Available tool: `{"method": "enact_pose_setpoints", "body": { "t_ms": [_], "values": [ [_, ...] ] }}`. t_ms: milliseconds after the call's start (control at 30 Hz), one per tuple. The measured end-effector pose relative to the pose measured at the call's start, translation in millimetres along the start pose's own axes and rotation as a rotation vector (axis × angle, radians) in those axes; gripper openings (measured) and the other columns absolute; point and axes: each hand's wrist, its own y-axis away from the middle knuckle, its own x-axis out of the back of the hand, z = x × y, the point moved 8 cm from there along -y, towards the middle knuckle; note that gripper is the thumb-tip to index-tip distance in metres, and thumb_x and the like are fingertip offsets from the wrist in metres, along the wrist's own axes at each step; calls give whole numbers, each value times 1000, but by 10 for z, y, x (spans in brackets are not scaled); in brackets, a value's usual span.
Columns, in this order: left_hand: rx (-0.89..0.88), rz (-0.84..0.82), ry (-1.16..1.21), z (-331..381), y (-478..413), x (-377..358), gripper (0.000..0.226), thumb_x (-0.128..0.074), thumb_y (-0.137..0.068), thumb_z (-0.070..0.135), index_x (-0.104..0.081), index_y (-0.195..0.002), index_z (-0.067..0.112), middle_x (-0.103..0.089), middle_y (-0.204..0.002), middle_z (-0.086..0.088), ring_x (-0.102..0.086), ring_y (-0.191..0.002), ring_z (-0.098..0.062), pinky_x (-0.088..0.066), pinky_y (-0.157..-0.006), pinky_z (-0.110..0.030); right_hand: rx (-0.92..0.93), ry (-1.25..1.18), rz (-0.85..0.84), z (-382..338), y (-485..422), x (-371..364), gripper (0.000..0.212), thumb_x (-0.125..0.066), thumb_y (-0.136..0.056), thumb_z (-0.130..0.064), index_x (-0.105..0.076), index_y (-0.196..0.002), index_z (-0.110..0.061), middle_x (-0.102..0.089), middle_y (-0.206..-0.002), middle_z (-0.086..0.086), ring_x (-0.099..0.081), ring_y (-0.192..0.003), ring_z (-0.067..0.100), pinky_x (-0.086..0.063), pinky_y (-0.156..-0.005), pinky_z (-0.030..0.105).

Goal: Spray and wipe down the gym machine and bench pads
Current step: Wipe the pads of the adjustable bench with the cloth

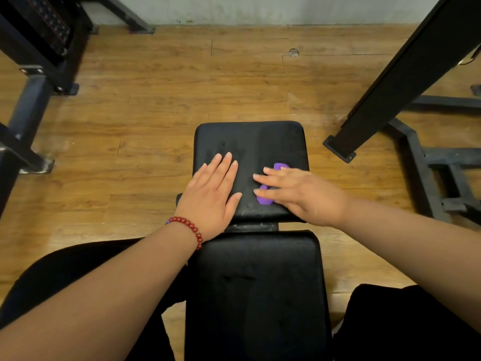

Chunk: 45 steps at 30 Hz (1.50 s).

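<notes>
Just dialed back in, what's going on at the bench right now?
A person sits astride a black bench, both hands on the small end pad. The left hand lies flat on the pad with its fingers straight. The right hand presses a purple cloth against the pad's right side, mostly covering it. The long pad nearer the person is untouched by either hand. No spray bottle is in view.

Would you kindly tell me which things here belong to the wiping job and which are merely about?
In the job: small square black vinyl seat pad; long black vinyl back pad; crumpled purple cloth; right hand pressing the cloth; left hand flat on the seat pad.
Merely about: black steel rack post; wood-plank floor; red bead bracelet.
</notes>
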Motion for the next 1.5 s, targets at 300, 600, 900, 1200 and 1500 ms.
{"method": "enact_pose_setpoints", "body": {
  "t_ms": [300, 600, 900, 1200, 1500],
  "values": [
    [13, 29, -3, 24, -6, 13, 64, -19, -97, 43, -32, -150, 8, -28, -158, -10, -22, -147, -25, -11, -119, -39, -201, -20, 81, 246, -168, 121, 40, -54, -94, -5, -60, -133, -11, -49, -145, 13, -42, -136, 37, -32, -110, 52],
    [9, 22, 15, 15, -10, 1, 65, -17, -98, 44, -30, -151, 9, -25, -159, -9, -19, -148, -25, -12, -120, -40, -70, -8, 6, 104, -29, 50, 46, -60, -90, 2, -60, -133, -13, -49, -145, 13, -44, -135, 34, -28, -109, 46],
    [64, 14, 96, 14, 37, 52, 59, -25, -103, 42, -17, -155, 15, -9, -163, -1, -1, -150, -17, 8, -117, -29, 23, 18, -49, -375, 168, -87, 57, -71, -78, 8, -62, -131, -11, -53, -141, 15, -51, -129, 37, -32, -105, 51],
    [292, 39, 322, -51, 359, 10, 62, -33, -104, 35, -8, -156, 14, 5, -164, 2, 9, -149, -12, 2, -121, -31, -398, 28, 151, -277, 49, 21, 46, -54, -95, 0, -53, -139, -13, -43, -150, 12, -38, -140, 33, -23, -115, 43],
    [466, 7, 522, -153, 429, -18, 59, -31, -104, 38, -4, -156, 30, 20, -161, 8, 8, -150, -17, -13, -117, -34, -370, 50, 70, -345, 283, -61, 52, -65, -87, 6, -57, -135, -10, -50, -144, 14, -46, -134, 35, -33, -108, 47]
  ]
}}
